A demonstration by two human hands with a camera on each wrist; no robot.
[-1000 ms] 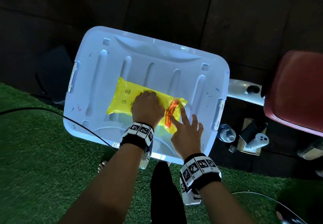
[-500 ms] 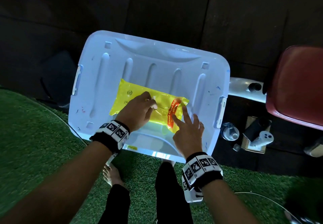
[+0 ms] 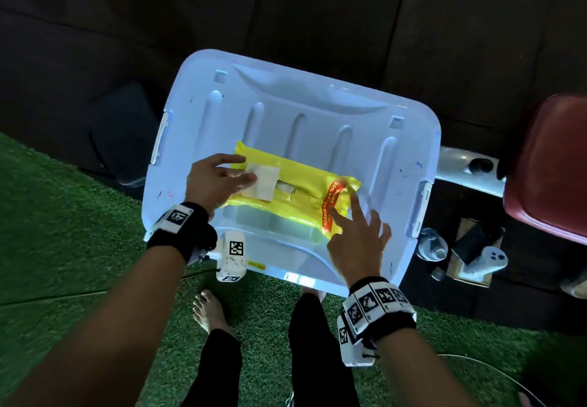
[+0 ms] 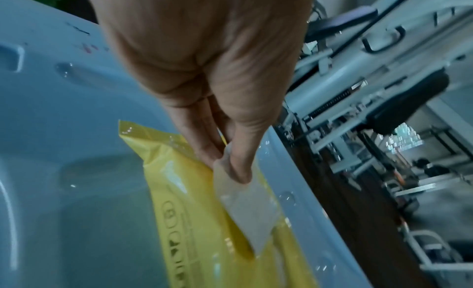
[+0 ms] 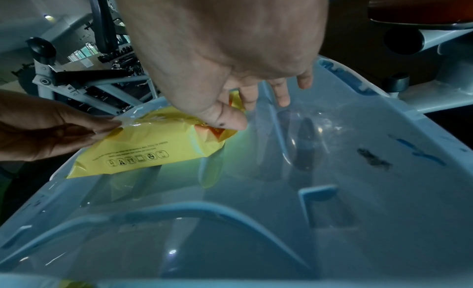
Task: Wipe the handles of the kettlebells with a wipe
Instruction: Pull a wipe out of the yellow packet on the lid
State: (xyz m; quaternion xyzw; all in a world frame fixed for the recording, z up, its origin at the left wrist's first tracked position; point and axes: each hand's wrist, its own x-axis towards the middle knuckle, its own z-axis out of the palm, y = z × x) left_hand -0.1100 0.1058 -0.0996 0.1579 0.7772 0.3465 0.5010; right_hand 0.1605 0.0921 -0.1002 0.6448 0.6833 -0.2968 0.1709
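Note:
A yellow pack of wipes (image 3: 298,184) lies on the pale blue lid of a storage bin (image 3: 286,108). My left hand (image 3: 219,178) pinches the pack's clear seal flap (image 3: 263,181) between thumb and fingers and holds it peeled back to the left; the same flap (image 4: 245,211) shows under my thumb in the left wrist view. A white wipe (image 3: 286,188) shows in the uncovered slot. My right hand (image 3: 355,229) presses the pack's right end, by the orange band, with straight spread fingers (image 5: 231,122). No kettlebell is in view.
The bin stands at the edge of green turf (image 3: 63,263), with dark floor mats behind it. A red seat (image 3: 552,168) and white machine frame (image 3: 467,168) are to the right. A jar (image 3: 432,244) and a white controller (image 3: 486,260) lie by the bin's right side. My bare foot (image 3: 209,311) is below.
My left hand has slid left across the pack and peeled the seal flap open, baring the slot and a wipe. My right hand has stayed pressed on the pack's right end.

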